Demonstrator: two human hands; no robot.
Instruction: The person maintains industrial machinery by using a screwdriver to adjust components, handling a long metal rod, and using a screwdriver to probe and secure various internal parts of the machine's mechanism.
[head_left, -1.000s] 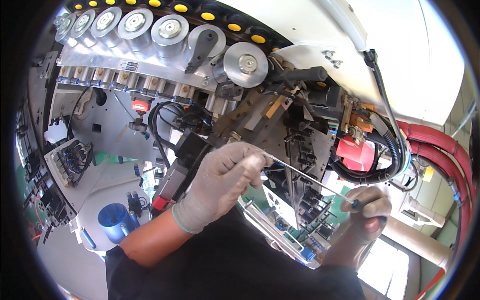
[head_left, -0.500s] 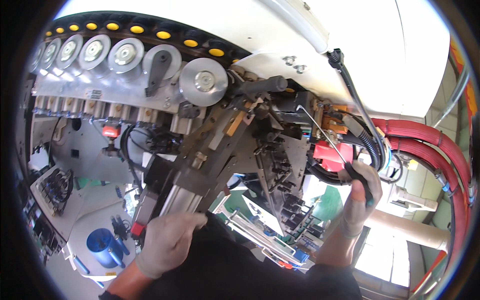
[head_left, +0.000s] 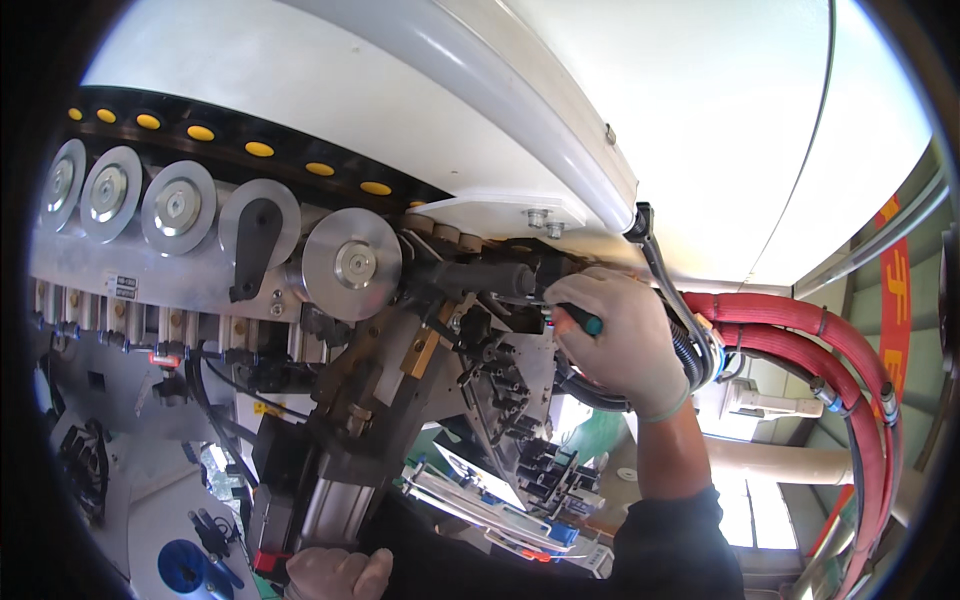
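The right hand (head_left: pixel 622 340) is clenched on a teal-handled tool (head_left: pixel 580 320), its long axis pointing toward nine o'clock into the black cylinder (head_left: pixel 478 280). The left hand (head_left: pixel 335 574), loosely curled and holding nothing, rests low at seven o'clock.

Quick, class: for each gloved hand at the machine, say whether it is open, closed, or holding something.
Left hand: low at the frame's edge, loosely curled; grip cannot be told.
Right hand: closed around a teal-handled tool against the machine.

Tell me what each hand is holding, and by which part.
The right hand grips a tool by its teal handle. The left hand holds nothing visible.
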